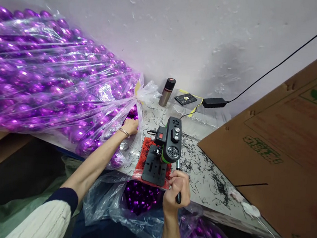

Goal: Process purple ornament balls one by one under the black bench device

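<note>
A small black bench machine [174,140] with a red switch stands on a red mat [144,153] at the table's front edge. My right hand [178,188] is wrapped round the machine's black lever handle [178,197]. Further left, my left hand [130,126], with a bracelet at the wrist, is closed at the opening of a large clear bag [65,85] full of shiny purple ornaments. Purple shiny pieces [133,112] show just beyond its fingers; what the fingers hold is hidden. Below the mat, a purple faceted ornament [140,197] lies on clear plastic.
At the back stand a brown and black bottle [167,92], a dark flat card-like item [186,99] and a black power adapter [214,103] with a cable. A large cardboard box [281,148] leans in at right. Black scraps [220,179] litter the table.
</note>
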Tool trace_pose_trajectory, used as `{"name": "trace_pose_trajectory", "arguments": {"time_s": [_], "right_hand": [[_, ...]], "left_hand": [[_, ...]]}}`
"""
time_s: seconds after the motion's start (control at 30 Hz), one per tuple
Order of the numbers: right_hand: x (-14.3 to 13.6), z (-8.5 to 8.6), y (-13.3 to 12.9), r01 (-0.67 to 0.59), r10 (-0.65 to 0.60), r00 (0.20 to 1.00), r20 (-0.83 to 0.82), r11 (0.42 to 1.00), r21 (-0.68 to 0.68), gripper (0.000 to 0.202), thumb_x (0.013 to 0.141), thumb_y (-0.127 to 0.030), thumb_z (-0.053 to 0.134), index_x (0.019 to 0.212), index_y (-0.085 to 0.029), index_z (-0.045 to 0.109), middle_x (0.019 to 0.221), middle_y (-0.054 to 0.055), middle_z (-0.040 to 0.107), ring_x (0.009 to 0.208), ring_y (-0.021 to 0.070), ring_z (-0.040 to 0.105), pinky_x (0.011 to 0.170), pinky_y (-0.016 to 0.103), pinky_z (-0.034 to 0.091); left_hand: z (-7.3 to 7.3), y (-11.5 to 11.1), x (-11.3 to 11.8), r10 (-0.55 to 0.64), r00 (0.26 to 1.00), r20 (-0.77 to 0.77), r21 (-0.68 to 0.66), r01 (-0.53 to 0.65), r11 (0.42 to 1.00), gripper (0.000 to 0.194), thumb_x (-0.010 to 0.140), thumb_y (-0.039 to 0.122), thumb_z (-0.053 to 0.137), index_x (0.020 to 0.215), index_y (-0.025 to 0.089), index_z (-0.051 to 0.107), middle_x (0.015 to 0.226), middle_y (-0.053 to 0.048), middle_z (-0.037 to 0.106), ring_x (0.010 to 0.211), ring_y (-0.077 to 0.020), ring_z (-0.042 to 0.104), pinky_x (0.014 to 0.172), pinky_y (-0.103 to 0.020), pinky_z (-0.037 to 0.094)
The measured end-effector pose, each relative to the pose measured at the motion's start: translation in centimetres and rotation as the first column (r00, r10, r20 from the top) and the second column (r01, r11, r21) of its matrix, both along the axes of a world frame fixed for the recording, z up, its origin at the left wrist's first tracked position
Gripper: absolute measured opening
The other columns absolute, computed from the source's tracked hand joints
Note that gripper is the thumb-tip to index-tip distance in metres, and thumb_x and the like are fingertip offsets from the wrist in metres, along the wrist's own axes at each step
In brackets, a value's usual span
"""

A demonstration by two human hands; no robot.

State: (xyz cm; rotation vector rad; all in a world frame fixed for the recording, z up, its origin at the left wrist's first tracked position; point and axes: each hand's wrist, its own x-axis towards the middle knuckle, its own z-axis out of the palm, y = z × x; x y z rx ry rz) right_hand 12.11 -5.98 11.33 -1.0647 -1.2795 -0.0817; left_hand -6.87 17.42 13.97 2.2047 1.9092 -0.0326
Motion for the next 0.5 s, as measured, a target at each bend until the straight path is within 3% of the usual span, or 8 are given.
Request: {"name": "trace_pose_trajectory", "arguments": {"time_s": [0.1,0.17,0.23,0.27,0.3,0.37,0.43,0.5], "right_hand": [[0.1,0.1,0.1,-0.006,0.005,0.999,0.033,1.0,0.01,0.035,0.106,-0.012,0.046,0.074,-0.023,0.055,0.072,-0.002,0.06,0.07,0.0144,0.063,0.066,0.03,0.047],[0.2,0.3,0.1,-0.012,0.01,0.998,0.056,1.0,0.028,0.036,0.107,-0.011,0.046,0.074,-0.024,0.054,0.069,-0.003,0.058,0.069,0.014,0.063,0.065,0.03,0.047],[0.3,0.6,0.2,-0.021,0.018,0.997,0.069,0.999,0.042,0.036,0.106,-0.01,0.046,0.074,-0.024,0.053,0.067,-0.004,0.056,0.068,0.0137,0.063,0.063,0.029,0.046],[0.3,0.8,0.3,-0.024,0.021,0.997,0.07,0.999,0.043,0.036,0.106,-0.01,0.046,0.074,-0.024,0.053,0.067,-0.004,0.056,0.068,0.0135,0.063,0.063,0.029,0.046],[0.3,1.0,0.3,-0.027,0.024,0.997,0.068,0.999,0.043,0.036,0.106,-0.009,0.047,0.074,-0.024,0.053,0.067,-0.004,0.056,0.068,0.0134,0.063,0.062,0.028,0.045],[0.3,1.5,0.3,-0.025,0.023,0.998,0.055,0.999,0.035,0.036,0.106,-0.009,0.048,0.073,-0.023,0.053,0.068,-0.003,0.057,0.068,0.0132,0.063,0.062,0.028,0.045],[0.3,2.1,0.4,-0.018,0.017,0.999,0.038,1.0,0.023,0.036,0.105,-0.009,0.049,0.073,-0.023,0.054,0.068,-0.003,0.058,0.067,0.0133,0.062,0.063,0.029,0.045],[0.3,2.7,0.5,-0.014,0.013,0.999,0.033,1.0,0.015,0.036,0.106,-0.009,0.049,0.073,-0.023,0.054,0.068,-0.003,0.058,0.067,0.0137,0.062,0.064,0.03,0.045]], "left_hand": [[0.6,-0.7,-0.3,0.0,1.0,0.027,-0.006,0.0,1.0,0.054,0.09,0.029,0.071,0.138,0.007,0.063,0.117,-0.027,0.08,0.118,-0.0397,0.077,0.103,-0.046,0.058],[1.0,-1.5,-1.4,0.007,0.999,0.04,0.018,-0.008,1.0,0.059,0.095,0.027,0.065,0.149,0.007,0.056,0.13,-0.028,0.077,0.126,-0.0392,0.074,0.107,-0.047,0.057],[1.4,-2.8,-3.0,0.033,0.984,0.173,0.081,-0.047,0.996,0.062,0.098,0.031,0.063,0.156,0.01,0.052,0.144,-0.027,0.07,0.137,-0.0387,0.069,0.114,-0.05,0.055],[1.5,-3.6,-3.7,0.051,0.948,0.315,0.109,-0.089,0.99,0.063,0.099,0.035,0.064,0.156,0.012,0.052,0.148,-0.025,0.069,0.139,-0.0382,0.067,0.116,-0.051,0.054],[1.4,-4.7,-4.3,0.065,0.866,0.496,0.114,-0.139,0.984,0.064,0.098,0.039,0.066,0.156,0.013,0.053,0.149,-0.023,0.069,0.139,-0.0374,0.068,0.117,-0.052,0.055],[0.9,-7.2,-4.8,0.087,0.541,0.836,0.025,-0.196,0.98,0.064,0.097,0.046,0.071,0.152,0.016,0.056,0.145,-0.02,0.072,0.132,-0.0346,0.072,0.114,-0.053,0.059],[-0.3,-10.1,-4.1,0.149,0.194,0.969,-0.122,-0.143,0.982,0.061,0.097,0.05,0.072,0.147,0.017,0.061,0.14,-0.018,0.075,0.124,-0.0314,0.076,0.109,-0.05,0.064],[-1.9,-12.9,-2.5,0.23,-0.012,0.973,-0.23,-0.06,0.971,0.058,0.096,0.053,0.075,0.141,0.018,0.066,0.138,-0.017,0.077,0.121,-0.0301,0.078,0.107,-0.048,0.066]]}}
